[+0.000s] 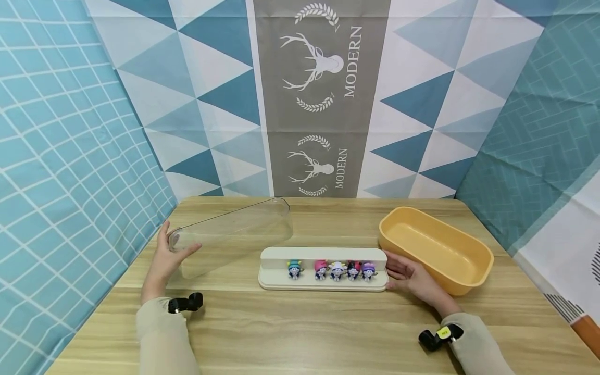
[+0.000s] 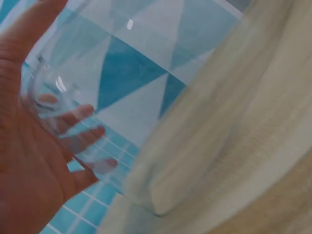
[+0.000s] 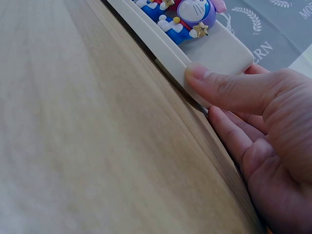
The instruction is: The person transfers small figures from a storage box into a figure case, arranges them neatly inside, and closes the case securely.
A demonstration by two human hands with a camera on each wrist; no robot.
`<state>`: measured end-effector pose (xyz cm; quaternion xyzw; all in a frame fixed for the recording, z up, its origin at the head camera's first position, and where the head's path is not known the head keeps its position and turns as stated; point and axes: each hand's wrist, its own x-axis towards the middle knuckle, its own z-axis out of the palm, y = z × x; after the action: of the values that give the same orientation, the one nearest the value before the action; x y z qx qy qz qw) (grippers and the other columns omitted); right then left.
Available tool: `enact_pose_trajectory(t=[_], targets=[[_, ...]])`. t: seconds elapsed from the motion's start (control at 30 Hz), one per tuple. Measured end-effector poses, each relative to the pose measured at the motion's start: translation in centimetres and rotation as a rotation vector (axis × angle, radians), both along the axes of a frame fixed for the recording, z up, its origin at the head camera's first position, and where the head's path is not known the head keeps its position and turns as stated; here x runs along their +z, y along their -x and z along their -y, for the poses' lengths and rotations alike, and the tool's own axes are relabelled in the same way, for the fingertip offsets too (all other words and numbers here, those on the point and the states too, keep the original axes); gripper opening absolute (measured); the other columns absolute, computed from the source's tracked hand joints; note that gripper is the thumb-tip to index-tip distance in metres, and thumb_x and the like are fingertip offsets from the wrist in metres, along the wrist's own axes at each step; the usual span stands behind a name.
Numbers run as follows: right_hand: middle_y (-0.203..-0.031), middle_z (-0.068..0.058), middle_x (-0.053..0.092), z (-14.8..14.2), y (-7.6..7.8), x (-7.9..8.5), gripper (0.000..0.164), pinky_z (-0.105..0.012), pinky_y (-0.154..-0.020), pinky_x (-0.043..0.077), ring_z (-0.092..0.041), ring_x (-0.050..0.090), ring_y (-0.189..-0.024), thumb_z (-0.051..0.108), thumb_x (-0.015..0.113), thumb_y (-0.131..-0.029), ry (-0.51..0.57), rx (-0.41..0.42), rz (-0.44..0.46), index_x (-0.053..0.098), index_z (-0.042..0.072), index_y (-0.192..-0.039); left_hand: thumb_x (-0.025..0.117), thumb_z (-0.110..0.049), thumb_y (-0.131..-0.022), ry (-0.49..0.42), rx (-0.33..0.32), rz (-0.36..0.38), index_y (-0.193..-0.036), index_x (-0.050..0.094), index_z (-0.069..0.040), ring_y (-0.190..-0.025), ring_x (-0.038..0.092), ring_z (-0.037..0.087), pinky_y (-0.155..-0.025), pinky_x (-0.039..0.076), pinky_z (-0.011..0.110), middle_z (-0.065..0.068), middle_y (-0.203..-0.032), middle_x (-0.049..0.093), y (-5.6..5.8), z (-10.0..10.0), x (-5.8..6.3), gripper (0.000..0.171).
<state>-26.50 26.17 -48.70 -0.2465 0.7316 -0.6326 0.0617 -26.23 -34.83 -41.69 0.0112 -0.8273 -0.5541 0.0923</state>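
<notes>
At its narrow left end, a long clear plastic cover (image 1: 234, 229) is gripped by my left hand (image 1: 165, 260), thumb on the near side and fingers on the far side. In the left wrist view the fingers (image 2: 80, 141) show through the clear wall. The cover is held tilted above the table. My right hand (image 1: 407, 276) holds the right end of a white display stand (image 1: 323, 253), its thumb on the base edge in the right wrist view. Several small figurines (image 1: 337, 271) with coloured hats stand in a row on the base, with a gap after the leftmost one.
A yellow oblong bin (image 1: 436, 245) stands right of the display stand, just behind my right forearm. Under everything is a wooden table (image 1: 300, 333). Patterned cloth (image 1: 323, 104) hangs along the back and both sides.
</notes>
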Motion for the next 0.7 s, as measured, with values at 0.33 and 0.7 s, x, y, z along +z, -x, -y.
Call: enact_pose_trajectory(t=[0.33, 0.7], targets=[[-0.143, -0.038, 0.039, -0.1, 0.0, 0.0, 0.084, -0.023, -0.093, 0.048, -0.002, 0.056, -0.118, -0.008, 0.077, -0.079, 0.002, -0.003, -0.022, 0.030, -0.016, -0.148, 0.078, -0.009, -0.086, -0.114, -0.003, 0.033, -0.159, 0.002, -0.006, -0.144, 0.019, 0.038, -0.117, 0.017, 0.051, 0.022, -0.159, 0.019, 0.5, 0.5, -2.8, 0.106], [-0.142, -0.043, 0.035, 0.0, 0.0, 0.1, 0.085, -0.022, -0.094, 0.048, -0.001, 0.056, -0.118, -0.007, 0.078, -0.079, 0.004, 0.009, -0.023, 0.028, -0.018, -0.147, 0.081, 0.003, -0.079, -0.243, 0.093, 0.014, -0.156, 0.022, -0.012, -0.141, 0.026, 0.028, -0.120, 0.012, 0.042, 0.010, -0.148, 0.035, 0.8, 0.1, -3.2, 0.098]])
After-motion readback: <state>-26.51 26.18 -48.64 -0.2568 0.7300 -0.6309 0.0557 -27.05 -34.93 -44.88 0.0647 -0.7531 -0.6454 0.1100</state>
